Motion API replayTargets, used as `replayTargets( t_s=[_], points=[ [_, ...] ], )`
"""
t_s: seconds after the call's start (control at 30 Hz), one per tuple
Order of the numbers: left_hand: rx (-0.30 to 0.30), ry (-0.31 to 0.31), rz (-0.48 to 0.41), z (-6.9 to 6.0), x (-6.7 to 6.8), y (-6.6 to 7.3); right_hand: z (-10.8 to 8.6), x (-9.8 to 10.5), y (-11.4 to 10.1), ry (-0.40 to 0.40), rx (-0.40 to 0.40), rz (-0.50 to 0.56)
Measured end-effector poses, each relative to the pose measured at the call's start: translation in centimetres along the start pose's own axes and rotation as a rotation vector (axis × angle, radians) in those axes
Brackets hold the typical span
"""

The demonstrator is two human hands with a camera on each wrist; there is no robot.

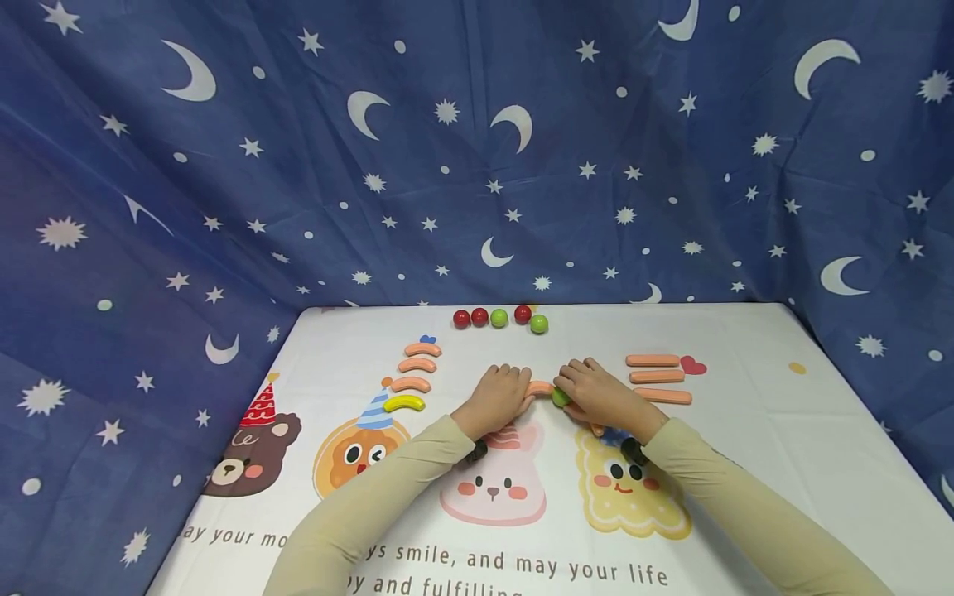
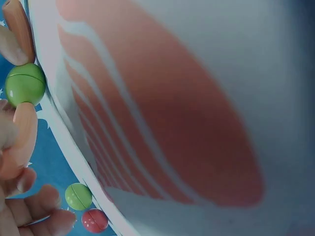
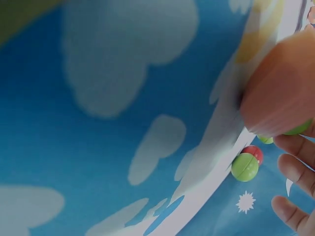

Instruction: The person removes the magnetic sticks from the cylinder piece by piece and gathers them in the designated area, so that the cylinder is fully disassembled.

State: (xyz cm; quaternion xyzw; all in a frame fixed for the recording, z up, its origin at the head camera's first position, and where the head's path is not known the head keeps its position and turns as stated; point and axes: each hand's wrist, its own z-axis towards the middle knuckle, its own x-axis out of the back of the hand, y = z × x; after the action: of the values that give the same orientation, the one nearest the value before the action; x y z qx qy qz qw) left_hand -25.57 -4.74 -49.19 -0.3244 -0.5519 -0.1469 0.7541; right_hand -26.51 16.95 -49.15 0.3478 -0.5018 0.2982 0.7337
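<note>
In the head view my left hand (image 1: 497,399) grips a curved toy sausage (image 1: 540,388), whose far end meets a green ball (image 1: 561,397). On the other side of that ball, my right hand (image 1: 605,396) holds a second sausage (image 1: 596,430), mostly covered by the hand. The left wrist view shows the seamed green ball (image 2: 25,83) between the left hand's sausage (image 2: 26,132) and the other sausage (image 2: 19,29), a thumb lying along the latter. Large and close in the right wrist view is the sausage (image 3: 280,86), with fingers beyond it.
Red balls (image 1: 480,317) and green balls (image 1: 499,318) line the back of the table. Curved sausages (image 1: 416,364) and a yellow curved piece (image 1: 405,403) form a column at left. Straight sausages (image 1: 656,377) lie at right. A blue curtain (image 1: 477,207) stands behind the printed tablecloth (image 1: 745,463).
</note>
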Motion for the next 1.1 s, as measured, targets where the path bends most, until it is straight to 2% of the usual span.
replayTargets(
  t_s=[0.17, 0.43, 0.63, 0.97, 1.1],
  points=[
    [0.006, 0.001, -0.02, 0.0, 0.0, 0.0, 0.0, -0.2, 0.0, 0.01, -0.01, 0.013],
    [-0.007, 0.064, 0.008, 0.0, -0.1, -0.2, 0.0, -0.2, 0.1, -0.015, -0.027, 0.017],
    [-0.006, 0.091, -0.016, -0.2, -0.1, -0.6, -0.2, 0.0, 0.2, -0.014, -0.055, 0.028],
    [-0.027, 0.17, 0.057, -1.0, 0.7, -1.8, -0.2, 0.2, 0.1, -0.019, -0.062, 0.047],
    [0.0, 0.173, 0.036, -1.3, 1.1, -2.4, -0.2, 0.1, 0.1, -0.036, -0.068, 0.055]
  ],
)
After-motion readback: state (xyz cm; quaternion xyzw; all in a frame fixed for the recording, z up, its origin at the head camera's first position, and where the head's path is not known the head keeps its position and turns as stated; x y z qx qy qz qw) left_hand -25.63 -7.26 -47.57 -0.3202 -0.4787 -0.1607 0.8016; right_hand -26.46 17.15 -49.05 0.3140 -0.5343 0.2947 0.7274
